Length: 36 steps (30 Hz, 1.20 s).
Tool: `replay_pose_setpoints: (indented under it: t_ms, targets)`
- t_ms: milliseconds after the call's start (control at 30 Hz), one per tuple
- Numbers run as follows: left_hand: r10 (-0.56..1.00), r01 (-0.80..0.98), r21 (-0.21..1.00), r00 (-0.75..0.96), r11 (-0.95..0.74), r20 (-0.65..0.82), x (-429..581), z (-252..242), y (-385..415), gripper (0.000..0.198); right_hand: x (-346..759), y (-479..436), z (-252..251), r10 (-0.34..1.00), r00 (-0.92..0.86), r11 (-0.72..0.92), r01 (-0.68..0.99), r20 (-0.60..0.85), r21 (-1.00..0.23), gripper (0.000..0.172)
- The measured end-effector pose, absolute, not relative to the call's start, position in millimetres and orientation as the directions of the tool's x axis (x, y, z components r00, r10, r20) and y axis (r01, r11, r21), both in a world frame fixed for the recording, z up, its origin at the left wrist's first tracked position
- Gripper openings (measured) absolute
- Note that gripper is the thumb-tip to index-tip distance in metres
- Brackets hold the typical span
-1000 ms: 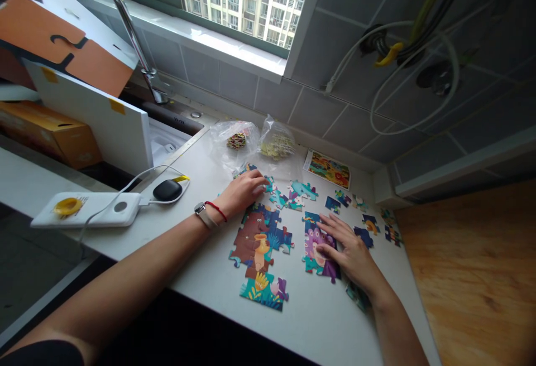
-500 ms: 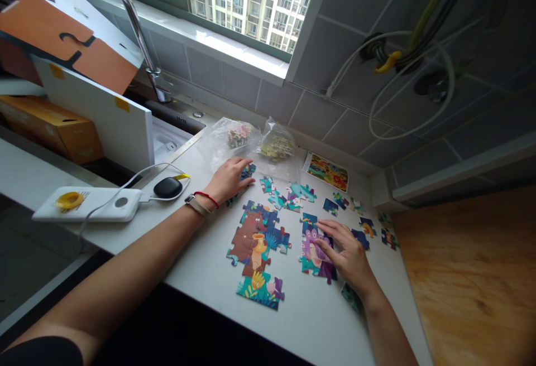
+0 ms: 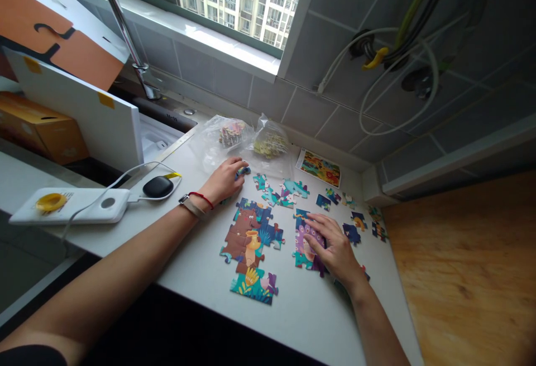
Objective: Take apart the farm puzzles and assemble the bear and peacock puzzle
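My left hand (image 3: 226,181) is at the back of the counter, its fingertips and thumb closed around a small dark blue puzzle piece (image 3: 243,171), which they partly cover. Fingers apart, my right hand (image 3: 333,242) lies across the right side of a joined section with a purple peacock (image 3: 302,243) and hides part of it. Between my arms sits a larger joined section with a brown bear (image 3: 243,226). Beyond it are several teal pieces (image 3: 288,192), some of them touching. More loose pieces (image 3: 352,233) are scattered to the right of my right hand.
Clear plastic bags (image 3: 270,145) holding more pieces stand near the wall, beside a picture card (image 3: 319,167). On the left are a white power strip (image 3: 87,205), a black round-edged case (image 3: 158,187) and a sink with boxes (image 3: 46,126). A wooden surface (image 3: 456,265) borders the right.
My left fingers have drawn closer together around the dark blue piece. My right hand has shifted slightly over the peacock section. The whole view has moved a little to the right.
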<state>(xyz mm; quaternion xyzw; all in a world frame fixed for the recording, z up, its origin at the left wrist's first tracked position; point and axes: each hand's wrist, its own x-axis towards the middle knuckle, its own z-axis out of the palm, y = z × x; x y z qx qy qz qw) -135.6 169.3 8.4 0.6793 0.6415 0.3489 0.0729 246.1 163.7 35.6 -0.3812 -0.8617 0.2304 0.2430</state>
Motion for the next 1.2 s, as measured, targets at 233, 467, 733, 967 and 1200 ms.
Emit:
replay_pose_setpoints:
  t_ms: [233, 467, 733, 967, 1200]
  targets:
    - [0.926, 0.818, 0.546, -0.046, -0.180, 0.374, -138.1, 7.3, 172.3, 0.031, 238.8, 158.2, 32.9, 0.725, -0.671, 0.622, 0.537, 0.159, -0.571, 0.032]
    - [0.910, 0.764, 0.572, 0.045, -0.298, 0.413, -135.4, 24.5, 165.5, 0.037, 240.4, 158.3, 32.5, 0.728, -0.677, 0.612, 0.569, 0.110, -0.550, 0.036]
    - [0.829, 0.561, 0.612, 0.416, -0.557, 0.373, -88.7, 46.7, 140.7, 0.028, 239.2, 156.4, 33.3, 0.748, -0.661, 0.577, 0.599, 0.065, -0.555, 0.041]
    - [0.755, 0.586, 0.489, 0.586, -0.646, 0.296, -44.9, 36.8, 131.1, 0.025, 240.7, 155.1, 34.1, 0.773, -0.634, 0.528, 0.648, -0.004, -0.548, 0.052]
    - [0.728, 0.622, 0.381, 0.617, -0.684, 0.300, -36.9, 25.5, 134.6, 0.030, 243.9, 158.6, 35.9, 0.732, -0.681, 0.547, 0.620, -0.039, -0.563, 0.059]
